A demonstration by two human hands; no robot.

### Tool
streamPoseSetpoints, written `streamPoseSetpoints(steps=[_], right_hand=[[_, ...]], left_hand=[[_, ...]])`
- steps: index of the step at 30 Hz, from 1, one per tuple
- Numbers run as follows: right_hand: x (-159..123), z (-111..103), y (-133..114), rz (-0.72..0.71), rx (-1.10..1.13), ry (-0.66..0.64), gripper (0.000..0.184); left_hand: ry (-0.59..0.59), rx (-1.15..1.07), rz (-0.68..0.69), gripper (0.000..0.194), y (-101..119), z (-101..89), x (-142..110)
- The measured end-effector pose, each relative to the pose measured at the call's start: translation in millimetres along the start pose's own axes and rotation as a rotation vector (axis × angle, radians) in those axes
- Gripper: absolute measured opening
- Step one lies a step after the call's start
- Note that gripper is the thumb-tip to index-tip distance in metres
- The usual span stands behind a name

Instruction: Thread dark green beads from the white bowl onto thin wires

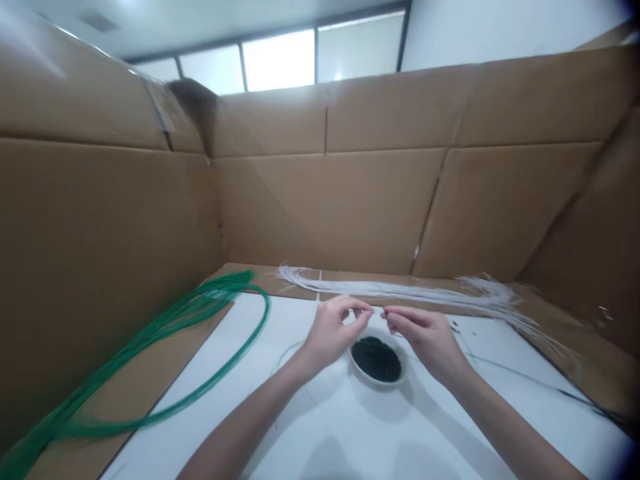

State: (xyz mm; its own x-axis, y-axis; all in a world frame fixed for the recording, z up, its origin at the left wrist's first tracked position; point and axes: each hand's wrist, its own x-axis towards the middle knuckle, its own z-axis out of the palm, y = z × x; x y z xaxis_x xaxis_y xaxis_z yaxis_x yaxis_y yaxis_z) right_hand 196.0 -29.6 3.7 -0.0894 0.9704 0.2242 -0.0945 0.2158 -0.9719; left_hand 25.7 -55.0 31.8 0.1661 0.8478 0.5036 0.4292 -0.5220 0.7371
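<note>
My left hand (333, 327) is closed in a pinch, thumb against forefinger. Facing it, my right hand (425, 333) pinches as well, its fingertips a small gap away. What either holds is too fine to make out. Just below the fingertips stands a white bowl (379, 383), filled with dark green, small-looking pieces (376, 359). A thin green strand (520, 370) runs along the table to the right of my right hand and turns dark towards its far end. Another faint green strand (287, 350) curves by my left wrist.
A long bundle of green strands (200, 387) loops down the left side. White strands (390, 290) lie across the back of the white table (200, 447). Cardboard walls (320, 207) rise at the back and both sides. A few dark bits (454, 327) lie right of the bowl.
</note>
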Motion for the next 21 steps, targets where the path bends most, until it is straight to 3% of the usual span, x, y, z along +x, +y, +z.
streamPoseSetpoints(steps=[3,8,13,21], right_hand=[[-0.2,3.3,-1.5,0.066,0.187,-0.039,0.020],[-0.6,3.5,0.5,0.120,0.300,-0.118,0.016],[-0.2,2.8,4.0,0.100,0.296,-0.163,0.013],[0.7,2.6,6.2,0.085,0.249,-0.134,0.012]], left_hand=[[-0.025,-0.006,-0.006,0.018,3.1,-2.3,-0.4],[-0.060,-0.013,-0.005,0.018,4.3,-1.6,0.0],[-0.064,-0.031,-0.021,0.017,1.4,1.2,0.5],[-0.072,-0.028,-0.028,0.018,-0.5,1.9,1.2]])
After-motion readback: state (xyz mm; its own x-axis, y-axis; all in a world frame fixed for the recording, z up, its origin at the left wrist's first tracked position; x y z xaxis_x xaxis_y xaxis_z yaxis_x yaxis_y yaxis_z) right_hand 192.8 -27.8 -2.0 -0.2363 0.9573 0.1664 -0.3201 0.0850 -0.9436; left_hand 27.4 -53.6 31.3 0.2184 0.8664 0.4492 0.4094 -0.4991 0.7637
